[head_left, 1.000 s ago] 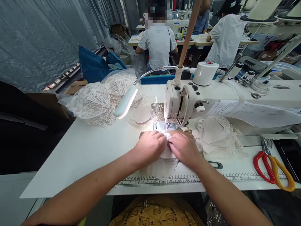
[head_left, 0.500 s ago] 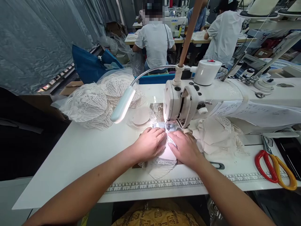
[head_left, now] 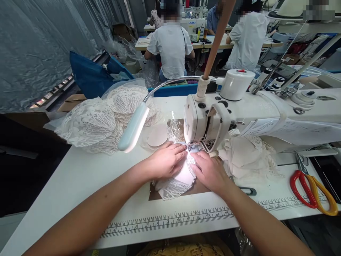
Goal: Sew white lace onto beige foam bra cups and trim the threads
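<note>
Pressing down on a white lace-edged piece (head_left: 184, 174) with both bare hands, just on the six o'clock side of the brightly lit needle area (head_left: 188, 145) of a white sewing machine (head_left: 196, 121). Laid the left hand (head_left: 169, 161) palm down along the piece's nine o'clock side, nearly flat and only slightly bent, with fingers pointing toward two o'clock, holding the cloth down rather than gripping it. Set the right hand (head_left: 209, 169) along the three o'clock side, partly curled, with fingertips beside the lace border; could not tell about any pinch beneath. Had the piece spread with its far end at the needle area and its lace hem fanned between six and seven o'clock, over a brown plate (head_left: 198, 187).

Saw, between nine and ten o'clock of the needle area, a pale round piece (head_left: 157, 135), then a lamp head (head_left: 133, 129) and a heap of white lace (head_left: 87, 121) farther out. Found a crumpled cloth bundle (head_left: 246, 156) between three and four o'clock, with red-and-yellow-handled scissors (head_left: 303, 188) well beyond. Noted a printed ruler (head_left: 170, 221) toward six o'clock along the table's (head_left: 128, 209) near edge.
</note>
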The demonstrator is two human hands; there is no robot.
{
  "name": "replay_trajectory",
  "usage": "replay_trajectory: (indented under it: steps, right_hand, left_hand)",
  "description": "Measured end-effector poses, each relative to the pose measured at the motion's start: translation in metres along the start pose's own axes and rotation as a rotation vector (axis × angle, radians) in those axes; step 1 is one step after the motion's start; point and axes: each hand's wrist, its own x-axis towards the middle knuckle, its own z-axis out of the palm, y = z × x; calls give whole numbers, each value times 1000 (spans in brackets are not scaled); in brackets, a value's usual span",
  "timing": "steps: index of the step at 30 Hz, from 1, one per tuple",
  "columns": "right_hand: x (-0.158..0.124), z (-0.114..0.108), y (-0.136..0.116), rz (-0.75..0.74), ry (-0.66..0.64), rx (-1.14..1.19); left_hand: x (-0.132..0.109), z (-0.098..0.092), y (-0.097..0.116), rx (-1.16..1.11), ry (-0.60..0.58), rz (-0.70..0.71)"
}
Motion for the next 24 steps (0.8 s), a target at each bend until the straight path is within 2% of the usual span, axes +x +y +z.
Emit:
replay_trajectory:
  steps: [5, 8, 17, 24]
  right_hand:
    - [-3, -2, 5, 30, 31, 99]
    - [-4, -1, 7, 30, 47, 109]
    - [-6, 0, 8, -13, 61, 105]
    - [-5, 2, 6, -111, 33, -20]
  left_hand:
    - [-4, 1, 11, -18, 68, 59]
    - [-5, 6, 15, -81, 91, 43]
    - [-5, 15, 9, -141, 182, 69]
    - [-6, 16, 8, -146, 177, 67]
